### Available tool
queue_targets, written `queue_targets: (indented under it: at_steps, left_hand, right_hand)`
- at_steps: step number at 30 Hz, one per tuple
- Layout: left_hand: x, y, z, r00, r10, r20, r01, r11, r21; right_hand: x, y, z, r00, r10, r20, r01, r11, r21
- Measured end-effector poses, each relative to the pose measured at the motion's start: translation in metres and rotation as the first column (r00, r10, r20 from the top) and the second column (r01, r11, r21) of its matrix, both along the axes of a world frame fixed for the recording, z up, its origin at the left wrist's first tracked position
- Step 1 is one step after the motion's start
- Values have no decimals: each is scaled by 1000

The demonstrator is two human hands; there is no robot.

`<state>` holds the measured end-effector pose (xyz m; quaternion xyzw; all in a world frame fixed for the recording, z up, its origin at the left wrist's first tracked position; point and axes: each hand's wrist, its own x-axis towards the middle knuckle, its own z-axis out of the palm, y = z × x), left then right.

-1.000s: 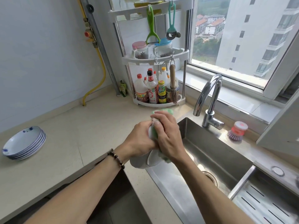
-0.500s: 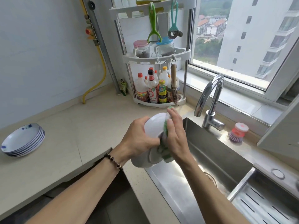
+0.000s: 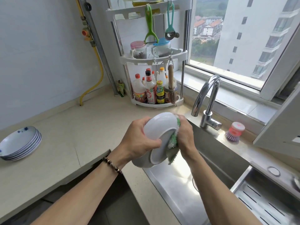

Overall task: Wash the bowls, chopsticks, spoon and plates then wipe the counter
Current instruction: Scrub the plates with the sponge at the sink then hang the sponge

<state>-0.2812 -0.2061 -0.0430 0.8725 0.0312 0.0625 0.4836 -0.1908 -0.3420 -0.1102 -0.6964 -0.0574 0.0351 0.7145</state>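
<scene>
Now your left hand point(image 3: 138, 142) grips the stacked bowls point(image 3: 159, 127) over the sink point(image 3: 215, 153) so drips fall in, while your right hand point(image 3: 185, 135) presses the cloth point(image 3: 172, 141) against them.

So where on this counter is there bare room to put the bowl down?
The widest bare stretch of counter lies between the stacked plates and the corner rack. A narrow strip runs along the sink's near edge. The ledge behind the sink is tight: the faucet and scrub brush stand there.
</scene>
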Motion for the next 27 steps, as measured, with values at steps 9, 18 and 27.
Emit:
queue_targets:
  at_steps: [9, 18, 27]
  left_hand:
    - [7, 4, 5, 966, -124, -225, 159, 977, 143]
    - [13, 2, -10, 986, -31, -161, 53, 990, 132]
    - [13, -4, -16, 992, 32, -118, -11, 985, 174]
  right_hand:
    - [13, -3, 21, 973, 166, 162, -119, 957, -264]
    - [-7, 12, -13, 927, 131, 350, -56, 975, -216]
    - [-17, 11, -17, 970, 171, 170, -154, 982, -111]
